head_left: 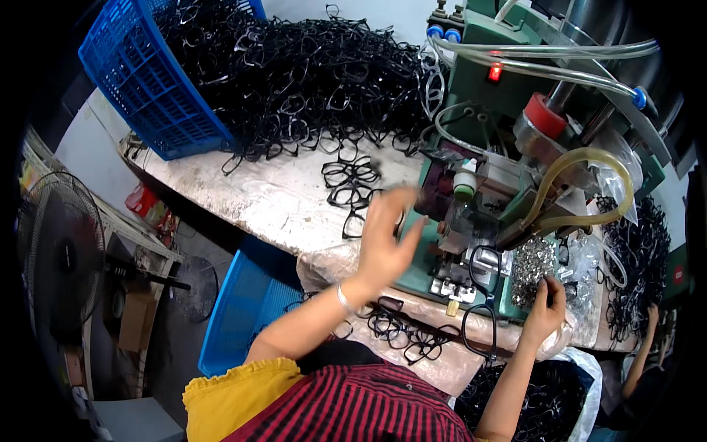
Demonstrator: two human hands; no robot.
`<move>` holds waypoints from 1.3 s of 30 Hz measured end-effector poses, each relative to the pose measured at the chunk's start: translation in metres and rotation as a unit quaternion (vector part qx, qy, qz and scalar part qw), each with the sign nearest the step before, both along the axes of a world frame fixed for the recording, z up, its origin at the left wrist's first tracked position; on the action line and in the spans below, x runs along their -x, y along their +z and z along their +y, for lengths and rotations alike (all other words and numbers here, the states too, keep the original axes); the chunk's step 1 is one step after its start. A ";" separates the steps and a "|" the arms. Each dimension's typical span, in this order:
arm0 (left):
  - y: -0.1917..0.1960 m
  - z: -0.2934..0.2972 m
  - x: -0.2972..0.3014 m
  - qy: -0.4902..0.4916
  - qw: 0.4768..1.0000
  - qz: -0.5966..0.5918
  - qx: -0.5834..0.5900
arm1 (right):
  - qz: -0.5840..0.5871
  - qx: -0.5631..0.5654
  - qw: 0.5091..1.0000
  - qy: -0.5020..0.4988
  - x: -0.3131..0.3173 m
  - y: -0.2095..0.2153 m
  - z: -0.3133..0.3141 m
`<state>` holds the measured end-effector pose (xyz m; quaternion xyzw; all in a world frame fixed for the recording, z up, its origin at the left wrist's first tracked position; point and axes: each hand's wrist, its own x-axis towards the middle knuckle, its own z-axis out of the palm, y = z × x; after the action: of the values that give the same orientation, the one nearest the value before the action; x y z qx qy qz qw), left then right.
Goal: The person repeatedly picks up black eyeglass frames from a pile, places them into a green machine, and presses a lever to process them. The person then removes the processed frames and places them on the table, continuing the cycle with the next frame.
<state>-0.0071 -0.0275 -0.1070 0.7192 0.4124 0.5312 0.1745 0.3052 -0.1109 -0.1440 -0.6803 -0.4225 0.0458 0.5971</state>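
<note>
Frame left of the right fingers could slip if brushed; whether they grasp bits, I cannot tell; left fingers spread, empty.

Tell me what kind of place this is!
Probably a small factory for glasses: a huge heap of black frames, a green machine with clear hoses, and a pile of tiny metal parts suggest it.
</note>
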 end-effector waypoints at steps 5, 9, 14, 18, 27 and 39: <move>-0.023 0.084 0.004 0.040 0.993 0.098 0.061 | 0.034 -0.008 0.998 0.061 0.001 0.003 0.022; -0.028 0.122 0.007 0.113 0.993 -0.004 0.018 | 0.045 -0.015 0.994 0.099 0.008 0.009 0.030; 0.038 0.126 0.063 0.156 0.982 -0.024 -0.107 | 0.033 -0.021 0.999 0.022 -0.004 -0.005 -0.006; -0.021 0.121 0.086 0.093 0.976 0.180 -0.077 | 0.003 0.005 0.998 -0.064 -0.001 -0.013 -0.046; -0.030 0.133 0.105 0.030 0.948 0.309 -0.064 | -0.073 -0.005 0.992 0.107 0.046 0.076 -0.021; -0.039 0.050 0.060 -0.006 0.928 -0.330 0.174 | 0.159 -0.143 0.957 0.197 0.103 0.075 0.044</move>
<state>-0.0671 0.0228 -0.1459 0.4638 0.4132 0.6575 0.4265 0.2018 -0.0670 -0.0685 -0.4750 -0.4499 0.2092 0.7268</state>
